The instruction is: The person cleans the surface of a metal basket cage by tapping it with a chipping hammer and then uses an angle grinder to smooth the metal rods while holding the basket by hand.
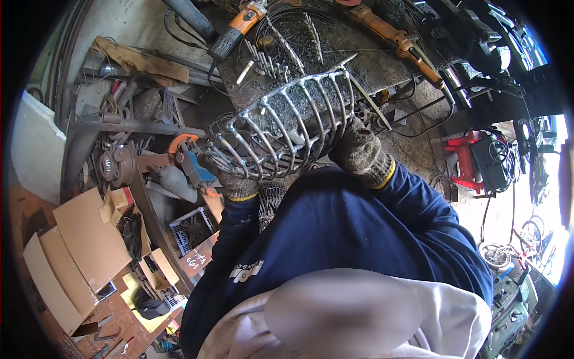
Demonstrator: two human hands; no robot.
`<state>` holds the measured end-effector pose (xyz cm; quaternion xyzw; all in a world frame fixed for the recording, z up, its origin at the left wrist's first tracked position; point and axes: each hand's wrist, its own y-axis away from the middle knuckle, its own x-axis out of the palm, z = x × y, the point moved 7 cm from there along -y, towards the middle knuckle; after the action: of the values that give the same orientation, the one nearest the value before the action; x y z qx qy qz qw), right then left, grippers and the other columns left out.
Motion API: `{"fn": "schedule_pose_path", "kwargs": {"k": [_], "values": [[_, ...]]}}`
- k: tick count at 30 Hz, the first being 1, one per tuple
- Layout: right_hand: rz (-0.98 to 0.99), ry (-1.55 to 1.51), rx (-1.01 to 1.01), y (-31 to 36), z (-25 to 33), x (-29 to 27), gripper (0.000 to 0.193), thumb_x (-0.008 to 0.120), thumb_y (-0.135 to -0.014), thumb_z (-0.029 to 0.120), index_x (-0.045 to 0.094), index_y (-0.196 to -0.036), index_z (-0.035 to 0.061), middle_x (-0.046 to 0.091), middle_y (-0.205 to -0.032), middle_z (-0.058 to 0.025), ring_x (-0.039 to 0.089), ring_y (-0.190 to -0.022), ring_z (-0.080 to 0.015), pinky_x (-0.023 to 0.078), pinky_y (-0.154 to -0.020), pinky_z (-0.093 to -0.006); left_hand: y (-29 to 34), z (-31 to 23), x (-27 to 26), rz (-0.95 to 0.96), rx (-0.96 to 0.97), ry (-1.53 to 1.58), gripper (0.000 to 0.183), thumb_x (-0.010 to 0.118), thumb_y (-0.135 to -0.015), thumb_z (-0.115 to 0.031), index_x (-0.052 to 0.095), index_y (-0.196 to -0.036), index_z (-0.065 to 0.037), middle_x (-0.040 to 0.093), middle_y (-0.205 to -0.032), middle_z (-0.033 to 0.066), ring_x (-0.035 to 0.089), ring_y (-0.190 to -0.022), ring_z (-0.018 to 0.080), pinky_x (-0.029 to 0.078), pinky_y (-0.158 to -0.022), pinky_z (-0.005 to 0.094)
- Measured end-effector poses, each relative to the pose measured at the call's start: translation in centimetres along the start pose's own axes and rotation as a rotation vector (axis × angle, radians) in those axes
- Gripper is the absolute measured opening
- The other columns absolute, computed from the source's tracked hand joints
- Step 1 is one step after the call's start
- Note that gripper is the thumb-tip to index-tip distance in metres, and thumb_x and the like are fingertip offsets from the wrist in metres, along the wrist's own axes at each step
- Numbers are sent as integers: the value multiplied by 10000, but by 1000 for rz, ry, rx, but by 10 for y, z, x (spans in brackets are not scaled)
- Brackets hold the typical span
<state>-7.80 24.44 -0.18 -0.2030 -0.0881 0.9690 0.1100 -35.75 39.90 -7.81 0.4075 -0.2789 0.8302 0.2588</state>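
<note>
Curved, ribbed grey-metal cage [302, 116]: grasped at left end by brown-knit-gloved left hand [241, 185], fingers partly hidden, and at right end by similarly gloved right hand [365, 154]. Held at near edge of dark steel worktable [373, 69], before two orange power tools [244, 23].

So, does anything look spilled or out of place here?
Yes: dark grit lies scattered across the bench top beyond the held barred frame, looking like a spill, though possibly just work residue. No damage is clear on the frame.
</note>
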Motion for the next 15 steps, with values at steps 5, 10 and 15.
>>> {"fn": "schedule_pose_path", "kwargs": {"k": [5,10,15], "values": [[44,-207,-134,-5,27,-3,335,530,-982,99,622,-1270,-44,693,-1077,-192,698,-940,-301,583,-829,-398,2,0,0,-66,55,102,767,393,-1008,-712,436,-1554,-176,385,-1623,143,360,-1479,391,246,-1204,667],[173,448,-4,2,6,19,283,566,-946,-77,661,-1208,-23,730,-1098,-170,728,-955,-262,604,-816,-344,-20,41,19,114,-122,-693,772,361,-1040,-662,304,-1620,-154,268,-1642,282,332,-1481,483,265,-1147,751],[-32,-264,-58,4,20,9,239,637,-903,-47,698,-1128,4,733,-980,-127,710,-854,-247,588,-759,-357,-13,25,11,-4,-38,-764,749,358,-1050,-623,295,-1620,-141,262,-1647,271,315,-1490,478,239,-1163,743]]}}
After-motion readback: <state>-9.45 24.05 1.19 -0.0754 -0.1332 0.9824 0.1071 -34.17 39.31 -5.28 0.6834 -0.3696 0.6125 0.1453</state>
